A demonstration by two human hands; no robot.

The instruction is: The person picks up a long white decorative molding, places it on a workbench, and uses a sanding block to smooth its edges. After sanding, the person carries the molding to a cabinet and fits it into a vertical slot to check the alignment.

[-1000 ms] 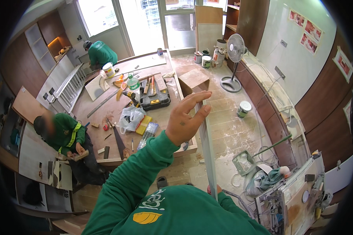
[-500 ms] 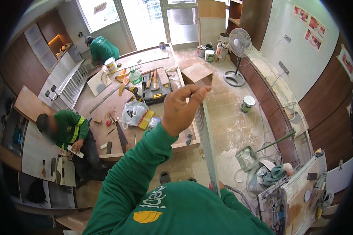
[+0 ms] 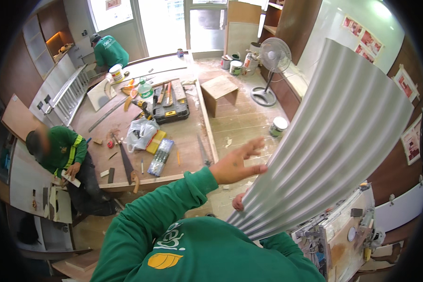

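A tall, grey-white corrugated panel (image 3: 324,141) stands tilted in front of me, leaning up to the right, its broad ridged face turned toward me. Curled round its lower left edge are the fingers of my right hand (image 3: 238,202); the rest of that hand and most of the right arm are behind the panel. My left hand (image 3: 235,164) is raised beside the same edge, fingers spread and slightly blurred. Its thumb tip comes close to the panel; whether it touches I cannot tell.
At left stands a wooden worktable (image 3: 98,155) bearing a toolbox (image 3: 171,110), a handsaw (image 3: 126,162) and a plastic bag (image 3: 141,134). One co-worker (image 3: 63,155) sits beside it, another (image 3: 110,51) bends behind. A fan (image 3: 273,56), a paint can (image 3: 278,126) and a wooden stool (image 3: 219,87) stand beyond.
The panel has turned from edge-on to show its ridged face and now leans right. My left hand has lowered and its pinched fingers have spread. My right hand's fingers have come up into view.
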